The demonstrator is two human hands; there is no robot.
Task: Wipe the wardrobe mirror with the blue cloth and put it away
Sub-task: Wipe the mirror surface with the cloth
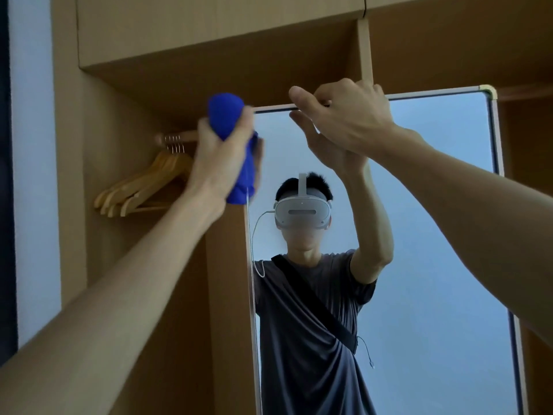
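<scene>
Cloth [236, 145] bunched in left hand [218, 157] fingers | beside mirror [434, 205] corner

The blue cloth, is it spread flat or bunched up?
Bunched up. The blue cloth is a wad gripped in the left hand, bulging above and below the fingers, beside the mirror.

A light wooden wardrobe [143, 265] fills the frame, its upper cabinet [209, 28] overhanging an open bay. At nine o'clock, wooden hangers [140, 187] hang bunched on a rail [176, 136] inside the bay. A pale wall [33, 175] runs down the left edge beside a dark strip [5, 205]. Soft, bluish daylight lights the scene.
</scene>
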